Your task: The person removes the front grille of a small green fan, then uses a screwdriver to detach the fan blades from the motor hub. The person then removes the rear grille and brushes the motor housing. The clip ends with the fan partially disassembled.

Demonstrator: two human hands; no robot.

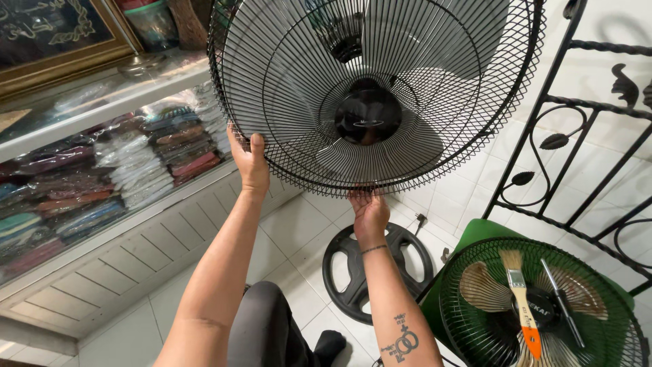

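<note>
Standing fan [370,95], grille closed over its blades, was raised above the tiled floor [305,224]. Left hand [248,163] gripped the grille's lower-left rim, fingers curled; right hand [369,207] cupped its bottom edge, fingers spread. Round black base [346,272] lay unattached below.

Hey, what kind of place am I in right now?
Probably a small shop doubling as a fan repair spot: a glass display counter of folded packaged fabrics, a black fan in both hands, a second fan carrying a paintbrush.
</note>
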